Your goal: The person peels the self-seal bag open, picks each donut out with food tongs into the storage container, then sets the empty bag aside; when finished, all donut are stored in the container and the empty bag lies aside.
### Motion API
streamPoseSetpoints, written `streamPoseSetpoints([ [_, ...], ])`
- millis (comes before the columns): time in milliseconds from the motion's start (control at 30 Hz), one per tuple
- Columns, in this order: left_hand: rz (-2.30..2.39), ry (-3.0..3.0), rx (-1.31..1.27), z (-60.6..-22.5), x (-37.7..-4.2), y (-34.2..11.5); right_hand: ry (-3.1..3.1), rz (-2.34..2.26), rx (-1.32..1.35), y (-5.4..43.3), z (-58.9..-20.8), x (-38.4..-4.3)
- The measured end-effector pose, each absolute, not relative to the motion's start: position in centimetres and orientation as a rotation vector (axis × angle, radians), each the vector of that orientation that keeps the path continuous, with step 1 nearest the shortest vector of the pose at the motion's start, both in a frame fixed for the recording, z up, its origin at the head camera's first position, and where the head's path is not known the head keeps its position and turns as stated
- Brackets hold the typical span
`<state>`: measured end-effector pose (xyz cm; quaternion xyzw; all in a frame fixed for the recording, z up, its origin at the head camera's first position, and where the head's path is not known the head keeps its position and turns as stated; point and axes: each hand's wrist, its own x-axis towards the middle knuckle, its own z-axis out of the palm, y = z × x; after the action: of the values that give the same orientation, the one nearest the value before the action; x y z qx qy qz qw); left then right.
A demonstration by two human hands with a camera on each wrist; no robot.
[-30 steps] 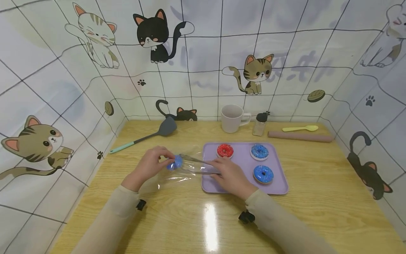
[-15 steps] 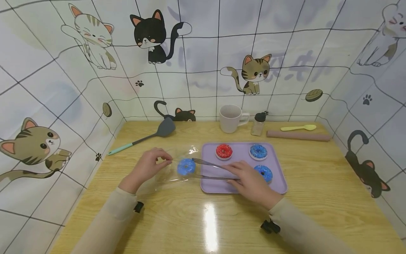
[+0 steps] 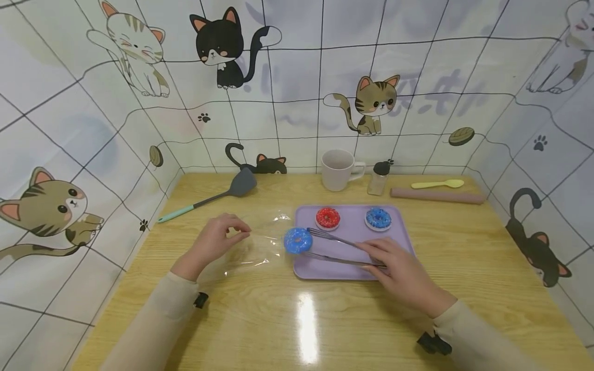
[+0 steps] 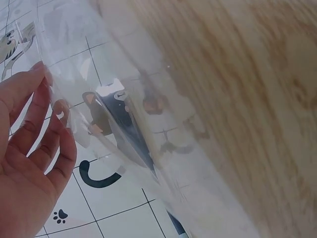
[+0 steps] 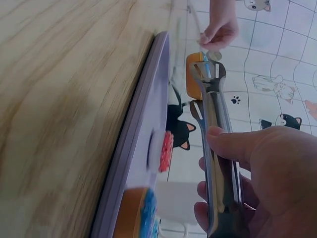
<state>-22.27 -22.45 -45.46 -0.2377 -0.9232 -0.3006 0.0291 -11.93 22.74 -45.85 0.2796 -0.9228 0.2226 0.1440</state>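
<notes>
The right hand [image 3: 401, 270] covers the tongs' [image 3: 341, 250] handle ends and part of the tray's [image 3: 352, 226] near edge. Left wrist view — the clear bag [image 4: 148, 124] runs off the frame, its mouth indistinct.

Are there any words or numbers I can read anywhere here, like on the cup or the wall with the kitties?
No words or numbers can be read anywhere.
The wall cloth has faint grey marks behind the tabby cat, too blurred to read.
The mug, shaker and purple tray show no writing.
</notes>
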Motion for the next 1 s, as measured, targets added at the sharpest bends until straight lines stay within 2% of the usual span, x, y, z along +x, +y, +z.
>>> streamPoseSetpoints([
  [400,-0.903,-2.856,-0.751,-45.0,-21.9,-22.7,-2.650,0.486,0.770,26.6,-46.3,-10.1],
  [1000,-0.891,-2.859,-0.741,-46.3,-21.3,-24.1,-2.706,0.458,0.698,28.1,-46.6,-8.6],
])
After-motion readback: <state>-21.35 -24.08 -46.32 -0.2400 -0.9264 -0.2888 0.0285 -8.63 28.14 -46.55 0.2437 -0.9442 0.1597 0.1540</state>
